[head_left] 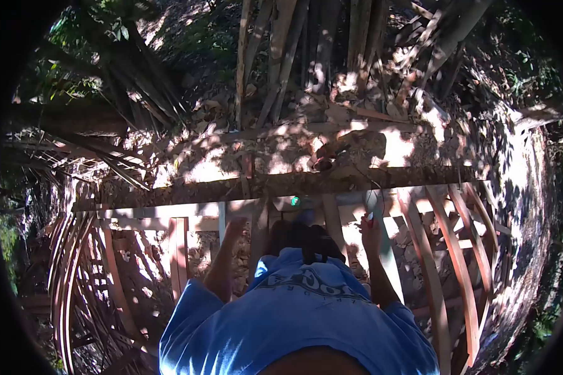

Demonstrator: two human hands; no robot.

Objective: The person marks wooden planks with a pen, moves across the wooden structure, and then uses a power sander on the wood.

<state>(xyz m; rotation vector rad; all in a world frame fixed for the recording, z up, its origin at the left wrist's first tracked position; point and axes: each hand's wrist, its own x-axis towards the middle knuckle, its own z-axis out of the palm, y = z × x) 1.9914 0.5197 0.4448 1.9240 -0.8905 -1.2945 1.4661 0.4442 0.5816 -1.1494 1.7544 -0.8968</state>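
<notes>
Slat (pixel 381 250) partly hidden beneath right hand (pixel 370 228); its grip unclear.

Blue printed T-shirt (pixel 300 312), short sleeves

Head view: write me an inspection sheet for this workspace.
Surface: a frame of wooden slats laid over leaf-littered ground, in dappled sun and shade.
Job's things: a long log lies across the frame's far edge; curved slats fan out on the person's right.
Clutter: a bundle of bent strips on the left, loose planks leaning beyond the log, and a small green object on the frame.
Grippers: left hand rests on a slat; right hand is on a pale upright slat, with something small and red at the fingers, too small to identify.
Cables: nothing seen.
Surroundings: outdoors, with vegetation and dry leaves around.
</notes>
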